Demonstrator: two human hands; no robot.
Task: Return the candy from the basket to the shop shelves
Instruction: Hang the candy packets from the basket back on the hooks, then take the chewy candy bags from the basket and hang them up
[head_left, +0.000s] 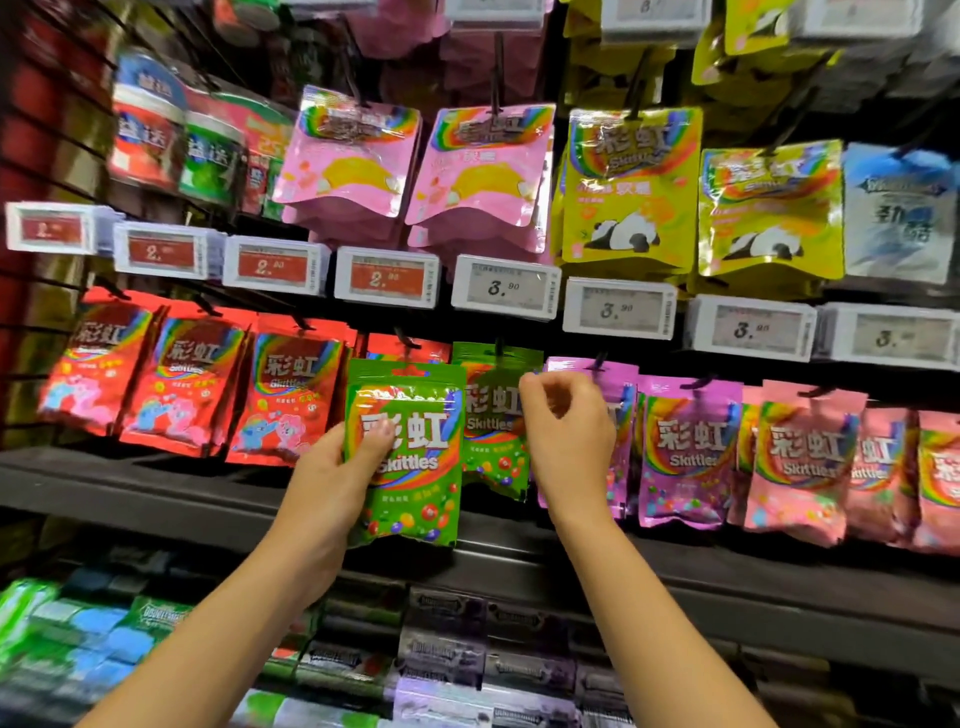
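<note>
Green Skittles bag (405, 452) sits at frame centre, pinched by your left hand (332, 467), thumb across its front. Your right hand (566, 436) has fingers curled at the peg (498, 347) of the hanging green bags (493, 415); whether it grips anything, I cannot tell.

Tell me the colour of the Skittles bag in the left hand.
Green, with a rainbow band and white lettering; the head view shows the Skittles bag clearly in the left hand.

Green Skittles pouch (405, 452): glossy plastic film, crinkled. Below it, shelf edge (156, 483): matt dark. Above, price tags (387, 278): smooth white plastic.
</note>
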